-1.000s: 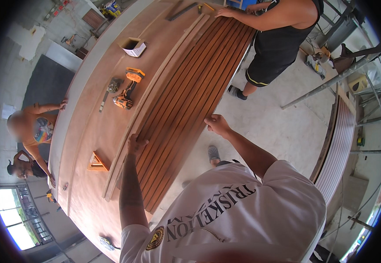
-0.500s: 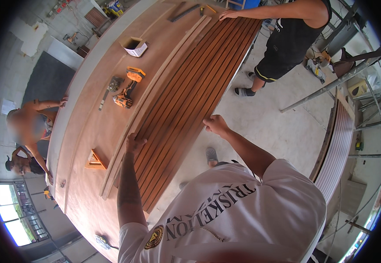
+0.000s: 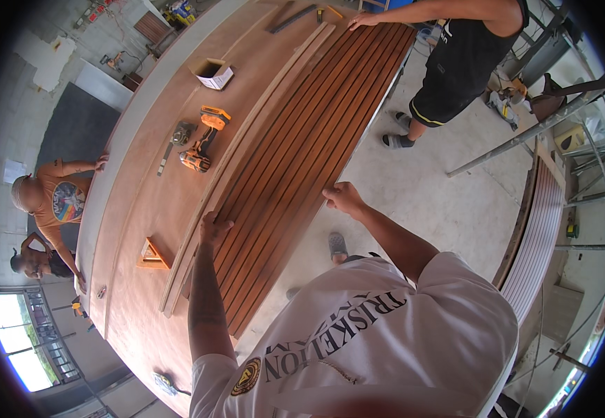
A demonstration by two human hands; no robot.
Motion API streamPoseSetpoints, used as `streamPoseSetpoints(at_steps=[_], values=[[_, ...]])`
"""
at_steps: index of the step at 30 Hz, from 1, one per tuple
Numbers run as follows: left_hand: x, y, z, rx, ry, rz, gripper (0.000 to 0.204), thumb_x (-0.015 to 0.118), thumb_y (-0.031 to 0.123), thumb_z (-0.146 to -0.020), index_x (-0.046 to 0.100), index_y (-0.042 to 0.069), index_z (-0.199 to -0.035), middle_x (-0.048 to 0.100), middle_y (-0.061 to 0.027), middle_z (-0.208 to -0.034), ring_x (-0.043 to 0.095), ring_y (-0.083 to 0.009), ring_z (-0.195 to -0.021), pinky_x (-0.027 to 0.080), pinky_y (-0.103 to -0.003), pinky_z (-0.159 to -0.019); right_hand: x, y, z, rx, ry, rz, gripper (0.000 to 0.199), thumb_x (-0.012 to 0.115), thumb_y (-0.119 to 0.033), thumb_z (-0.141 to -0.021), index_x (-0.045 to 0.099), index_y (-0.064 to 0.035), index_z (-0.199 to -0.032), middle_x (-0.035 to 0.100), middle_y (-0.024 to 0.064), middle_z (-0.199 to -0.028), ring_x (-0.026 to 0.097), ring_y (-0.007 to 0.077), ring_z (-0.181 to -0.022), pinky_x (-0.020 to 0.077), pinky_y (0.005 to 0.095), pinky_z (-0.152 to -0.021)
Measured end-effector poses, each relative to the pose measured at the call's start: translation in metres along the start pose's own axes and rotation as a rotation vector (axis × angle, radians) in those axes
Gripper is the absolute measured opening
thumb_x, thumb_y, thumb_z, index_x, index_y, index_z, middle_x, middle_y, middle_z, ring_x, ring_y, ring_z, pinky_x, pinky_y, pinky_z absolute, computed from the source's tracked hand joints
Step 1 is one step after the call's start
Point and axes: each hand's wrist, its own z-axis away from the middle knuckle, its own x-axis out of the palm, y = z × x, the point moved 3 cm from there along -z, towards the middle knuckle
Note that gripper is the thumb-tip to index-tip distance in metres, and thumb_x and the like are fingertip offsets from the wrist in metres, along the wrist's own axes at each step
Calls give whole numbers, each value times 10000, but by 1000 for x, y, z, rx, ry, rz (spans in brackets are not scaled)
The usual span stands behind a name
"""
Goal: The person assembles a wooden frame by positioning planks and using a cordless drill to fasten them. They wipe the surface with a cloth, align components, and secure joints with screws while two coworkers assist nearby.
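Note:
A long panel of reddish-brown wood strips with dark seams [image 3: 309,132] lies along the near side of a broad, pale brown curved surface. My left hand [image 3: 215,228] grips the panel's left edge, its thumb resting on top and its fingers partly hidden. At the opposite edge, my right hand [image 3: 345,198] is closed on the rim, with the fingertips curled underneath. Near the panel's far end, a co-worker's hand [image 3: 364,19] rests on it. Two thin light wood battens [image 3: 247,150] run beside the left edge.
On the curved surface [image 3: 132,202] sit an orange-and-black cordless driver [image 3: 203,143], a tape measure [image 3: 182,132], an orange speed square [image 3: 153,256] and an open small box [image 3: 213,73]. Two people stand beyond its left edge. Scaffold pipes [image 3: 518,144] rise at right.
The co-worker at the far end has shifted slightly, feet moving to the right. My hands and the panel stay almost in place.

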Motion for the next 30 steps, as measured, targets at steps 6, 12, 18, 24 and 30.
streamPoseSetpoints(at_steps=[6,12,18,24,30], values=[[0,2,3,-1,12,-18,825,843,368,-816,487,-27,-1446,487,-237,-1486,483,-375,-1372,437,-457,-1125,-1,-1,3,78,-24,-82,365,691,-282,-897,645,65,-794,600,85,-659,595,159,-592,474,359,-559],[0,2,3,-5,15,-8,849,849,396,-811,479,-19,-1452,479,-231,-1493,478,-371,-1377,443,-455,-1123,0,0,1,64,-19,-79,365,693,-280,-898,642,64,-789,599,91,-657,590,160,-590,472,362,-553],[-1,6,5,-13,6,-23,865,859,407,-803,476,-14,-1454,475,-227,-1497,477,-364,-1378,440,-459,-1132,0,5,-3,49,-22,-50,379,699,-289,-897,640,68,-786,596,103,-647,587,168,-588,472,370,-555],[-4,13,9,-17,6,-20,842,859,371,-805,480,-14,-1451,483,-225,-1491,483,-366,-1370,446,-457,-1125,0,5,-2,58,-38,-99,371,693,-290,-910,643,57,-789,605,82,-663,590,152,-593,465,360,-550],[-3,14,11,-5,19,35,819,852,337,-810,482,-15,-1451,488,-225,-1488,491,-365,-1363,447,-451,-1123,-1,1,1,83,-59,-124,351,681,-296,-930,656,40,-834,621,57,-696,603,136,-622,475,337,-579]])
